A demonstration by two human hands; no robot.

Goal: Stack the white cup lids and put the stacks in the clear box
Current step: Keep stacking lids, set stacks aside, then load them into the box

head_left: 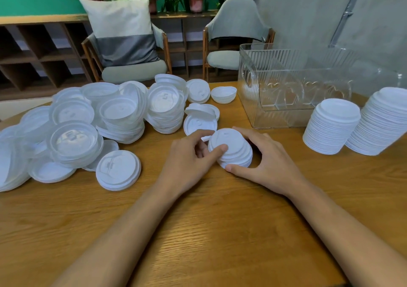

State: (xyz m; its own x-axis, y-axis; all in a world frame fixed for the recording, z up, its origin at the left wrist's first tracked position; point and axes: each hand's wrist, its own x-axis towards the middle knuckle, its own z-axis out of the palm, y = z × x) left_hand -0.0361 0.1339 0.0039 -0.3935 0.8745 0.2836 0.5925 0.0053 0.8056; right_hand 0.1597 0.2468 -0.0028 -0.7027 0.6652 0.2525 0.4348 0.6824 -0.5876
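- Since the wooden table (220,231) carries every item, I log it first: the work is spread across its far half, and the near half holds only the person's forearms.
- The heap of loose lids (119,114) fills the left side. Many lie tilted or overlapping in rough piles. I judge this to be the bulk of the work left.
- The clear box (248,88) stands at the far right, upright and open at the top. I see no lids through its walls, so I judge the loading step not yet begun.
- Two tall stacks (332,130) stand side by side on the table, just in front of the box on the right. They look finished and ready to go in.
- The small stack (233,150) sits on the table at centre, between the hands, and leans slightly. It is only a few lids high, so I rate the task under half done.
- The right hand (271,159) cups the small stack. Its thumb rests at the near base, and its fingers curl round the far side.
- The left hand (189,161) holds the stack's left edge. Its thumb lies flat on the top lid and its fingers are curled in at the rim. I judge it to be seating or squaring the lids.
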